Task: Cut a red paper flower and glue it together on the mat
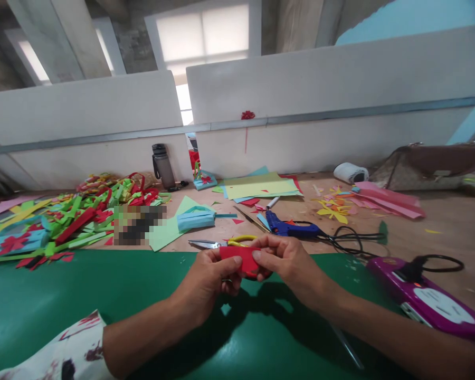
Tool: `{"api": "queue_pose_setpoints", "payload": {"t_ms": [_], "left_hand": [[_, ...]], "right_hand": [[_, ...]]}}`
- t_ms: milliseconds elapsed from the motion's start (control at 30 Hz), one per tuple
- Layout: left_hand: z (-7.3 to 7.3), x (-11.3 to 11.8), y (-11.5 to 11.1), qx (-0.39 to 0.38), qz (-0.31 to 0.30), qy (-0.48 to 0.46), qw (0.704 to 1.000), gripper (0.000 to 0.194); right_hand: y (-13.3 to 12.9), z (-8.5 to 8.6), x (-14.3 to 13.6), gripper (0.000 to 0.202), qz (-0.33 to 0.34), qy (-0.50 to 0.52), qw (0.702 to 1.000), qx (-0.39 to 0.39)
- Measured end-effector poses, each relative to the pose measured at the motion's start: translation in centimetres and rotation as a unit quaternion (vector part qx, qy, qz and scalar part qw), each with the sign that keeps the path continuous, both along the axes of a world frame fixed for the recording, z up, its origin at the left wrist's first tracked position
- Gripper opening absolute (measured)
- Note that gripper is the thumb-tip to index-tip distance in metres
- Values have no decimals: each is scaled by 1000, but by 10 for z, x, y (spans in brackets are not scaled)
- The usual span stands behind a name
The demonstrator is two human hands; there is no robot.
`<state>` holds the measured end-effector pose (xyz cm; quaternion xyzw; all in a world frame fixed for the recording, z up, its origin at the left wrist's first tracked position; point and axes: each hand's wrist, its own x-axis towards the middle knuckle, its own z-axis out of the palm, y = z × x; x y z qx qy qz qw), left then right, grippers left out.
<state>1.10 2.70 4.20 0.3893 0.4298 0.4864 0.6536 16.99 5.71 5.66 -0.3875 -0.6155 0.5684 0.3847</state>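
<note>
A small piece of red paper [243,258] is held up between my two hands, above the near edge of the green mat [142,338]. My left hand [211,277] pinches its left end between thumb and fingers. At the other end, the thumb and fingers of my right hand [281,261] grip it. Just behind lie scissors [208,244] with yellow handles, partly hidden by my hands. A blue glue gun [291,228] rests beyond my right hand. Left of it is a folded light-blue paper piece [196,219].
Heaped paper strips and bows [83,216] cover the left side. Coloured sheets [261,187] lie at the back, near a dark bottle [163,166]. On the right are a purple power strip [427,295], black cable [352,240], pink paper [388,199] and a brown bag [431,166].
</note>
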Motion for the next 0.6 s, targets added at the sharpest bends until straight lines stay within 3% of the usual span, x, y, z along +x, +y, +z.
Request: {"api": "queue_pose_setpoints", "payload": {"t_ms": [167,267,433,600], "left_hand": [[-1,-1,0,-17,-2,7,1000,19],[0,-1,0,-9,-5,-2,1000,18],[6,-1,0,9,18,-1,1000,19],[8,-4,1,38,39,26,998,21]], "right_hand": [[-1,-2,1,16,-2,-1,1000,22],[3,-2,3,17,-24,-60,991,120],[15,-3,9,17,-58,-171,948,262],[22,-12,8,15,11,-317,877,360]]}}
